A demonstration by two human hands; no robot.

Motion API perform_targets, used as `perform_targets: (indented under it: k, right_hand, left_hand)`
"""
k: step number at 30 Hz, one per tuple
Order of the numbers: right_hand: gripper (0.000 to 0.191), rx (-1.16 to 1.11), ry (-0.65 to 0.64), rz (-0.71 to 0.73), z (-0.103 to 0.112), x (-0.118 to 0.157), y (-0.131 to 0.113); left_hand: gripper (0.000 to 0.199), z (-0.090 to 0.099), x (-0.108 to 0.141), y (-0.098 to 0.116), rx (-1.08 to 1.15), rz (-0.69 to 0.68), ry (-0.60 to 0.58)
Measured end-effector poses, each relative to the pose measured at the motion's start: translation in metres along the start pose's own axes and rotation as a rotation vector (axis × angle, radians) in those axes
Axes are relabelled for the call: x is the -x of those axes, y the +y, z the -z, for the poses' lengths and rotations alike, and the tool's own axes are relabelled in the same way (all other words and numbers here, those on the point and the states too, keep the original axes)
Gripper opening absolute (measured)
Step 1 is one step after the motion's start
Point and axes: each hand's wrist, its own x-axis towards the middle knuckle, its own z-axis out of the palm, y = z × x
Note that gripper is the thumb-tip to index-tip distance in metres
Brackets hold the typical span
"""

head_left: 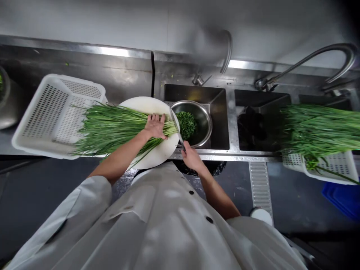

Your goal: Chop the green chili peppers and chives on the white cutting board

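A large bunch of garlic chives (112, 125) lies across a round white cutting board (140, 100), its leafy ends reaching over a white basket. My left hand (155, 126) is laid over the pale stem end, fingers and thumb spread across the bunch, holding it down. In my right hand (191, 157) is the handle of a knife (176, 125). Its blade runs along the board's right edge, close to the cut stem ends. Just right of the blade, chopped greens (186, 125) sit in a steel bowl (206, 131).
The bowl stands in a sink (221, 123); another sink (263, 99) with something dark inside lies to its right. More long greens (323, 129) rest on a white basket (334, 168) at far right. The white basket (56, 108) is left, faucets (306, 62) behind.
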Motion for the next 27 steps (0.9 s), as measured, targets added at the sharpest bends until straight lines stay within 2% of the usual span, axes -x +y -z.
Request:
perform_targets:
  k: [3,7,10,12,15,18,21,23,27]
  right_hand:
    - [0.046,-0.027,0.009,-0.021,0.002,-0.004,-0.004]
    - [0.045,-0.050,-0.010,-0.019,-0.002,-0.003,-0.012]
    - [0.045,-0.051,-0.021,-0.041,-0.008,0.000,-0.018]
    - [0.047,-0.044,-0.058,-0.024,-0.013,0.002,-0.023]
    - [0.051,-0.030,-0.098,0.002,-0.023,0.002,-0.034]
    - [0.054,-0.013,-0.103,-0.004,-0.038,0.000,-0.046]
    - [0.054,-0.030,-0.089,0.005,-0.044,-0.003,-0.049]
    - [0.052,-0.058,-0.071,0.029,-0.037,-0.004,-0.039]
    - [0.041,-0.145,-0.023,0.084,-0.006,-0.008,-0.004]
  left_hand:
    - [0.147,0.006,-0.004,-0.030,0.040,-0.039,-0.060]
    - [0.126,0.012,-0.013,-0.082,0.023,-0.021,-0.075]
    - [0.118,0.013,-0.008,-0.099,-0.002,-0.045,-0.086]
    - [0.123,0.009,0.006,-0.095,-0.019,-0.073,-0.088]
    - [0.138,-0.004,0.035,-0.075,-0.039,-0.088,-0.068]
    - [0.150,-0.020,0.058,-0.050,-0.072,-0.041,-0.048]
    - [0.152,-0.031,0.068,-0.030,-0.102,0.015,-0.024]
    - [0.150,-0.034,0.068,-0.021,-0.104,0.056,-0.007]
    - [0.146,-0.032,0.057,-0.015,-0.081,0.130,0.007]
